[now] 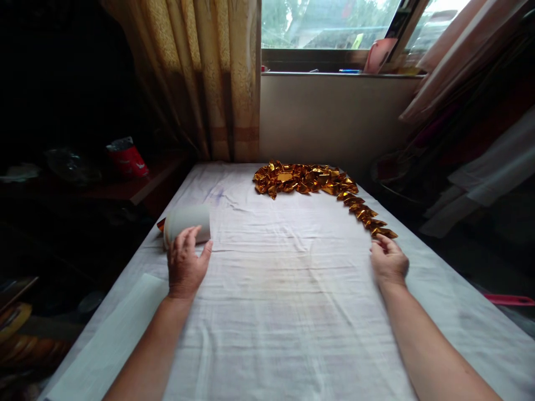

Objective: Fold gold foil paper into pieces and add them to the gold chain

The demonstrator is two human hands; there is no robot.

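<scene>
A white cloth (288,289) covers the long table in front of me. My left hand (185,262) rests on the cloth with its fingers on a white roll (188,220) lying on its side near the left edge; the fingers are spread. My right hand (388,260) lies knuckles up near the right edge, fingers curled down, just below the near end of a curved row of several folded gold foil pieces (309,181). That row runs from the far middle of the table round to the right. Whether the right fingers pinch anything is hidden.
A patterned curtain (209,72) hangs at the far left, beside a window with a sill (338,72) holding small items. A dark side shelf (125,184) with a red packet (127,159) stands left. Hanging clothes (480,139) crowd the right side.
</scene>
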